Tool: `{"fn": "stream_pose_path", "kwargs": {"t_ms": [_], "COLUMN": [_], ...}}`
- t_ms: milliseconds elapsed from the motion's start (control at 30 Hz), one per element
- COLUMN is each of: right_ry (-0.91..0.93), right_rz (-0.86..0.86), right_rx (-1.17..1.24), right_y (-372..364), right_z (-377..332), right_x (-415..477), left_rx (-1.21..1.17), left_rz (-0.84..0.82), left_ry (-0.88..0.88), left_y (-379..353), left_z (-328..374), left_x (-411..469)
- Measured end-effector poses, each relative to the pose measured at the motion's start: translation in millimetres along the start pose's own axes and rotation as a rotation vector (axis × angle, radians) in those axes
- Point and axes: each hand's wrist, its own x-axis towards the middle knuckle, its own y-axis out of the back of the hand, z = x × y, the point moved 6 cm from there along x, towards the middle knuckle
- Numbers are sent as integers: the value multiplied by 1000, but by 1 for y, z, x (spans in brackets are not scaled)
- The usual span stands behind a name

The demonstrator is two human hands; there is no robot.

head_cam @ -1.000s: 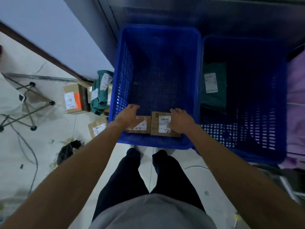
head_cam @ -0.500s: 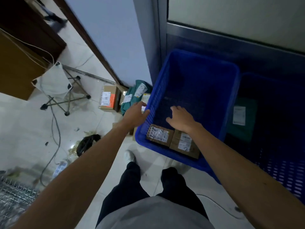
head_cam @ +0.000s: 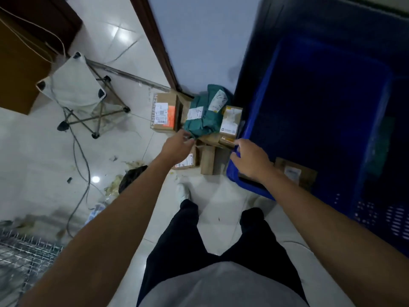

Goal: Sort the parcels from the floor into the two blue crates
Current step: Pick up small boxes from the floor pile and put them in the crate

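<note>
Head view, looking down past the wearer's dark trousers to a pale tiled floor (head_cam: 33,151). At centre frame I see the left hand (head_cam: 177,148) stretched toward a heap of parcels. Its fingers are apart and loosely bent, holding nothing, with their tips at the lower edge of a green mailer bag (head_cam: 204,117); whether they touch it I cannot tell. The bag lies on top of brown boxes: a carton with an orange label (head_cam: 164,114) just to its left, a small white-labelled box (head_cam: 231,119) wedged between the bag and the crate, and a flat box (head_cam: 188,161) partly under the left wrist. Right of centre, the right hand (head_cam: 252,160) hangs over the near corner of the nearer blue crate (head_cam: 257,107), fingers spread, gripping nothing. One cardboard parcel (head_cam: 295,173) lies inside that crate, beside the right wrist. The second blue crate (head_cam: 380,218) fills the right edge, its contents too dark for me to read. Upper left, a folding stool (head_cam: 75,85) stands on the tiles, with a grey cable (head_cam: 81,156) running down the floor below it.
</note>
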Motion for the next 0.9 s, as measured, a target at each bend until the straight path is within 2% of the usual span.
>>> {"fn": "stream_pose_path", "kwargs": {"t_ms": [133,333,467,667,800,900], "right_ry": [-9,-54,-104,-312,-359,-415], "right_rz": [58,-86,-161,-307,-410,-375], "right_rx": [38,-10,-14,82,138,214], "right_y": [-51,-139,-210,-335,-422,-470], "right_z": [-43,-64,-45,15,53,70], "right_x": [19,76,143,230,271,303], "left_rx": [39,113,57,-262,-263,-263], "left_rz": [-92,-172,-170,-110,-135,-89], "left_ry": [21,138,187,381,424,479], "left_y": [11,4,-22,-107,-178,-209], "left_z": [-62,-152,-211,-319,-384,-421], "left_x": [33,92,146,217,251,277]}}
